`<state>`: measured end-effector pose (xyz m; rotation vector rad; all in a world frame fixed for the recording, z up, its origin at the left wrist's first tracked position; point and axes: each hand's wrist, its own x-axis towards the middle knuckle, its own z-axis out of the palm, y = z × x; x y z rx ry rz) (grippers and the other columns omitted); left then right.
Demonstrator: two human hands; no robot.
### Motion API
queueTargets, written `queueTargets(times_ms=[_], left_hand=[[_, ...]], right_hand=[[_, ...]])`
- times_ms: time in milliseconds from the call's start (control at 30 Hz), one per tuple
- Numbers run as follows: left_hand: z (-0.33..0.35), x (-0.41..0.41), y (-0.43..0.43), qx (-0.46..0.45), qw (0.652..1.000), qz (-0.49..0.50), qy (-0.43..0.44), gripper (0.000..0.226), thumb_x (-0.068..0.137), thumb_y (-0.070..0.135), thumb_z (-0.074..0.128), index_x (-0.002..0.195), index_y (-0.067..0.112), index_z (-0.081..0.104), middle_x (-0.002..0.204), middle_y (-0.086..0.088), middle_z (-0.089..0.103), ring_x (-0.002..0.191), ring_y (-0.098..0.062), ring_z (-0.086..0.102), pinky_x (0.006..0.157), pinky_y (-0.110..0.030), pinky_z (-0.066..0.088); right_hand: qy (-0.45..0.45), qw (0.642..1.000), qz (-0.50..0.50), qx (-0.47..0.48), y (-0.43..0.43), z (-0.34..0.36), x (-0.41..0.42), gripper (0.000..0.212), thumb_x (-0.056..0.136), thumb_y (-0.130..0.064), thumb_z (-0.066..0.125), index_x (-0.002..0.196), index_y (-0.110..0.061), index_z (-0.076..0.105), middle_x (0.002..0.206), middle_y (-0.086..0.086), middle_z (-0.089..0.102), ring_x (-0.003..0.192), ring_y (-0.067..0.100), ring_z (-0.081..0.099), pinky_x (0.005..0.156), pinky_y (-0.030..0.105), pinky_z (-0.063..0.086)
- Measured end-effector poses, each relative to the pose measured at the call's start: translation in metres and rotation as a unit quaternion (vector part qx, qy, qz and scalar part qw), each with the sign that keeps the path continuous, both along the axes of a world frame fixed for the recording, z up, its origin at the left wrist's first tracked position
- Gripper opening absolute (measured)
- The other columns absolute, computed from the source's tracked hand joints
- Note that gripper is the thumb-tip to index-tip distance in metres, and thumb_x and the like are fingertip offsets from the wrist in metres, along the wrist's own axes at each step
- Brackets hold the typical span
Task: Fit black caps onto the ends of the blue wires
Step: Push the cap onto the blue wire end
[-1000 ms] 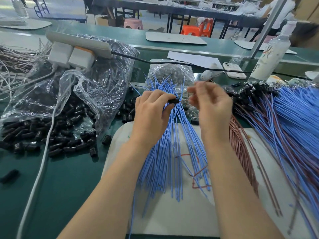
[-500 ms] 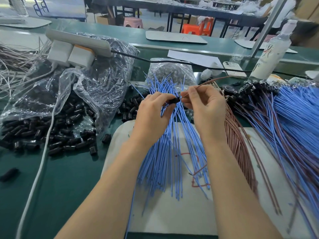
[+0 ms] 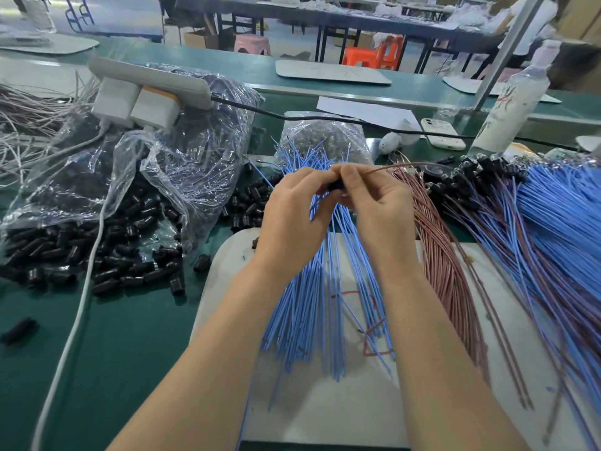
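Caps [image 3: 65,252] are heaped left of the mat [image 3: 325,418] (some in a bag [image 3: 182,164]). Wires [image 3: 305,314] are fanned on it.

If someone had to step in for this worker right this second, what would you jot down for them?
Left hand: pinches a black cap in its fingers.
Right hand: pinches a thin brownish wire, end at the cap; whether it is seated is hidden.
Uncapped blue wires lie on the white board beneath the hands; loose caps spill from the clear bag on the left.
Done: capped wires piled on the right.
To do: seat this cap, then cap the blue bundle.
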<state>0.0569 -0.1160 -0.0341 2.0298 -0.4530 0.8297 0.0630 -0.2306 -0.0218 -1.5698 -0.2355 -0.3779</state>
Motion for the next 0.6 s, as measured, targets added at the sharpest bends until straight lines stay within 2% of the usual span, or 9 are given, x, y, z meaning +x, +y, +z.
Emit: queueTargets(times_ms=[67, 167, 267, 300, 367, 433, 500, 533, 600], left_hand=[[0.003, -0.002, -0.001, -0.036, 0.999, -0.007, 0.013, 0.020, 0.089, 0.008, 0.061, 0.109, 0.008, 0.067, 0.096, -0.001, 0.068, 0.087, -0.013, 0.061, 0.081, -0.020, 0.046], [0.011, -0.002, 0.002, -0.230, 0.966, -0.055, 0.106, 0.014, 0.092, 0.010, 0.059, 0.104, 0.012, 0.066, 0.090, 0.000, 0.069, 0.080, -0.010, 0.065, 0.076, -0.025, 0.052], [0.016, 0.002, 0.010, -0.465, 0.847, -0.107, 0.234, 0.009, 0.093, 0.011, 0.057, 0.098, 0.008, 0.064, 0.079, -0.001, 0.066, 0.069, -0.010, 0.058, 0.067, -0.022, 0.048], [0.015, 0.004, 0.013, -0.517, 0.802, -0.126, 0.272, 0.011, 0.094, 0.011, 0.055, 0.099, 0.005, 0.063, 0.073, -0.002, 0.063, 0.066, -0.012, 0.055, 0.063, -0.022, 0.046], [0.012, 0.008, 0.016, -0.553, 0.753, -0.137, 0.329, 0.015, 0.095, 0.017, 0.052, 0.094, 0.004, 0.060, 0.066, -0.001, 0.055, 0.059, -0.013, 0.048, 0.052, -0.021, 0.042], [0.008, 0.012, 0.020, -0.582, 0.717, -0.118, 0.365, 0.022, 0.097, 0.021, 0.050, 0.080, 0.008, 0.059, 0.069, 0.001, 0.052, 0.057, -0.009, 0.046, 0.055, -0.019, 0.041], [0.006, 0.015, 0.026, -0.638, 0.667, -0.097, 0.372, 0.023, 0.097, 0.018, 0.050, 0.078, 0.008, 0.058, 0.073, 0.000, 0.055, 0.059, -0.005, 0.048, 0.061, -0.017, 0.044], [0.005, 0.016, 0.029, -0.658, 0.651, -0.094, 0.367, 0.022, 0.097, 0.016, 0.050, 0.079, 0.008, 0.058, 0.074, 0.000, 0.057, 0.061, -0.004, 0.049, 0.062, -0.016, 0.045], [0.003, 0.016, 0.031, -0.670, 0.644, -0.095, 0.357, 0.018, 0.097, 0.015, 0.050, 0.084, 0.007, 0.059, 0.077, 0.000, 0.059, 0.063, -0.004, 0.051, 0.060, -0.013, 0.047]], right_hand=[[0.032, 0.999, 0.036, 0.015, 0.005, 0.000, -0.001, 0.015, 0.094, -0.029, 0.057, 0.105, -0.025, 0.067, 0.091, -0.008, 0.073, 0.091, 0.009, 0.068, 0.084, 0.026, 0.055], [0.058, 0.994, 0.096, -0.004, 0.008, 0.000, -0.004, 0.037, 0.089, -0.040, 0.056, 0.122, -0.021, 0.055, 0.085, -0.006, 0.072, 0.088, 0.008, 0.069, 0.082, 0.028, 0.056], [0.001, 0.987, 0.063, -0.148, 0.016, 0.003, -0.011, 0.021, 0.095, -0.018, 0.057, 0.114, -0.017, 0.050, 0.062, 0.000, 0.064, 0.061, 0.014, 0.064, 0.068, 0.034, 0.055], [-0.013, 0.982, 0.059, -0.179, 0.018, 0.006, -0.015, 0.019, 0.095, -0.014, 0.055, 0.112, -0.017, 0.048, 0.059, 0.004, 0.061, 0.058, 0.023, 0.060, 0.066, 0.041, 0.053], [-0.004, 0.967, 0.127, -0.220, 0.018, 0.016, -0.023, 0.014, 0.094, -0.009, 0.055, 0.106, -0.014, 0.049, 0.056, 0.010, 0.056, 0.054, 0.030, 0.053, 0.062, 0.045, 0.050], [0.053, 0.916, 0.304, -0.258, 0.016, 0.027, -0.035, 0.008, 0.093, -0.004, 0.057, 0.097, -0.010, 0.053, 0.056, 0.005, 0.056, 0.052, 0.018, 0.054, 0.056, 0.034, 0.050], [0.114, 0.813, 0.495, -0.284, 0.017, 0.036, -0.050, 0.007, 0.092, 0.000, 0.057, 0.092, -0.007, 0.055, 0.060, 0.004, 0.057, 0.052, 0.016, 0.054, 0.054, 0.025, 0.050], [0.131, 0.765, 0.564, -0.283, 0.018, 0.040, -0.056, 0.007, 0.092, 0.002, 0.055, 0.094, -0.004, 0.055, 0.061, 0.007, 0.057, 0.052, 0.016, 0.053, 0.054, 0.023, 0.050], [0.144, 0.705, 0.640, -0.268, 0.020, 0.046, -0.063, 0.008, 0.092, 0.006, 0.052, 0.098, 0.002, 0.056, 0.064, 0.012, 0.056, 0.052, 0.018, 0.051, 0.053, 0.023, 0.048]])
